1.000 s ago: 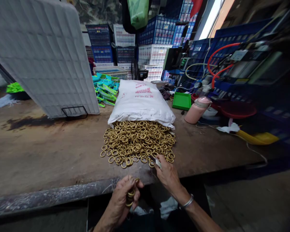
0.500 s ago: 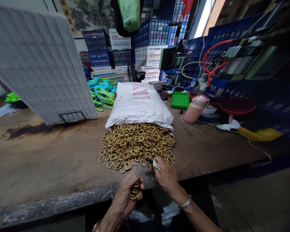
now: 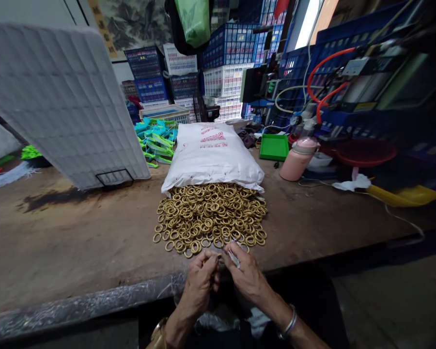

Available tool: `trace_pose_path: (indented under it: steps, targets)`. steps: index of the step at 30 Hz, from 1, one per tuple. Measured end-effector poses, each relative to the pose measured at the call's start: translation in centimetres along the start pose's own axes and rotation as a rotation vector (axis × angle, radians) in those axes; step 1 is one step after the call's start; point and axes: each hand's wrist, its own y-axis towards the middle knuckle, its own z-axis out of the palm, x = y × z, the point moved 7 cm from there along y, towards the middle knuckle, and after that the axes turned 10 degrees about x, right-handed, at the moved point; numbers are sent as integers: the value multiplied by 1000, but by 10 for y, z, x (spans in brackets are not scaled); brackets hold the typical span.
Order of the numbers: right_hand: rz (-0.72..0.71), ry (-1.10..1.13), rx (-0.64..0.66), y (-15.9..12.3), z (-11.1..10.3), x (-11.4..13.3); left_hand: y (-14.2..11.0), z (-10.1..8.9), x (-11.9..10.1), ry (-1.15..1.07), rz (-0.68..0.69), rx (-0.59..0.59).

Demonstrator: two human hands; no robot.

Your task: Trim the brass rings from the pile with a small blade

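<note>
A heap of gold-coloured rings [image 3: 210, 213] spills from under a white printed sack [image 3: 210, 155] onto the worktable. At the table's front edge my left hand [image 3: 200, 281] is closed; the stack of rings seen in it half a second ago is now hidden by its fingers. My right hand [image 3: 249, 278], wearing a silver bracelet, grips a small tool [image 3: 234, 258] with a whitish wrapped part; its dark tip is hardly visible now. The fingertips of both hands nearly meet just in front of the heap, and what lies between them is too small to make out.
A tall white padded panel [image 3: 69, 111] leans on the left. Blue-green plastic pieces [image 3: 156, 138] lie behind it. To the right are a green tray [image 3: 273, 147], a pink bottle [image 3: 298, 160] and a yellow scoop-like piece [image 3: 403, 195]. Stacked crates [image 3: 228, 80] stand behind.
My right hand has drawn back from the ring heap towards my left hand. My left hand has turned and risen slightly, hiding the rings in it. The view has shifted a little.
</note>
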Motion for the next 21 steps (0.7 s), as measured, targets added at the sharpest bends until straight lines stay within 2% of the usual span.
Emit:
trace_pose_path:
  steps: [6,8,15,21]
  targets:
    - [160,422,80,5,20,-22,-5,-4,-8,233,27,-60]
    - [203,486,110,6,25,-27,-7,-4,-11,278,30,-61]
    - [150,317,-18,12,11,-16,-7,-3,1,147,-84,41]
    - [129,313,26,13,13,-9,-10,-2,0,69,-72,66]
